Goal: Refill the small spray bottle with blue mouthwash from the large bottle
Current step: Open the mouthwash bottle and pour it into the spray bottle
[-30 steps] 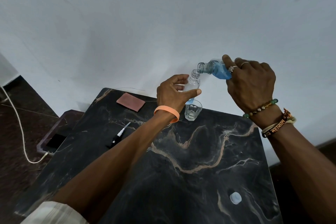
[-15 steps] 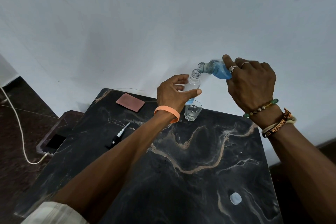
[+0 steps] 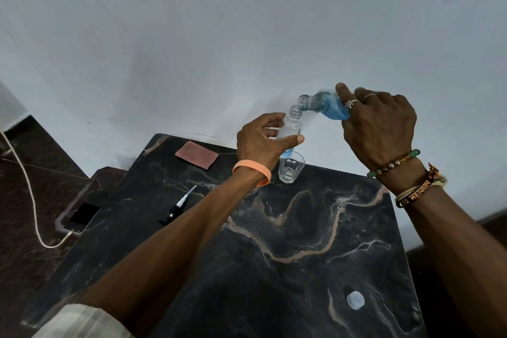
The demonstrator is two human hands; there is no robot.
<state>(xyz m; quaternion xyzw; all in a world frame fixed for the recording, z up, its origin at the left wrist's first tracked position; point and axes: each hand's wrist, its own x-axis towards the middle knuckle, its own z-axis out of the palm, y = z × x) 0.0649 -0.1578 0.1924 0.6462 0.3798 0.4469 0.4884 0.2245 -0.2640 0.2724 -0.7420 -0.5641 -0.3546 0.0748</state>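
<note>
My left hand (image 3: 263, 143) grips the small clear spray bottle (image 3: 291, 126), uncapped and nearly upright above the table, with a little blue liquid at its bottom. My right hand (image 3: 380, 129) holds the large bottle of blue mouthwash (image 3: 326, 107), tipped almost level to the left, its open mouth just above and right of the small bottle's neck. The blue liquid sits in the large bottle's body; no stream is visible. The black-and-white spray pump (image 3: 178, 207) lies on the table at left. A pale cap (image 3: 355, 300) lies at the near right.
The black marble table (image 3: 274, 241) stands against a white wall. A small clear glass (image 3: 291, 167) stands right under the held bottles. A reddish pad (image 3: 197, 154) lies at the back left. A phone (image 3: 82, 215) with a white cable rests on a lower ledge to the left.
None of note: both hands and both bottles keep the same pose, the large bottle still tipped toward the small one's neck.
</note>
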